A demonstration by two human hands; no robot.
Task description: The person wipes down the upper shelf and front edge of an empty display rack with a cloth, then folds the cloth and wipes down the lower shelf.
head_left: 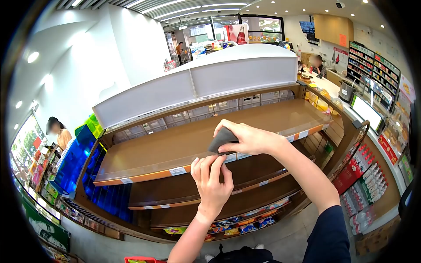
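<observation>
While the right hand grips a dark grey cloth over the front edge of the brown shelf, the left hand is raised just below it, palm side partly in view. The right fingers are closed on the cloth, which is bunched between the thumb and the other fingers. The left fingers are loosely bent and slightly spread, their tips up at the shelf's edge by the cloth's lower end; whether they touch the cloth, I cannot tell.

Along the front of the shelf run an orange-brown strip with white price labels and a clear guard. Behind the shelf stands a long white panel, with wire mesh under it. Beneath the shelf are lower shelves, and below those, bright snack packets. Left of the shelf is a translucent blue panel, with a person beyond it. Right of the shelf, a tabletop bears a dark pot and a lit screen; another person is behind it. Packed bottles stand to the right of the shelf, lower down.
</observation>
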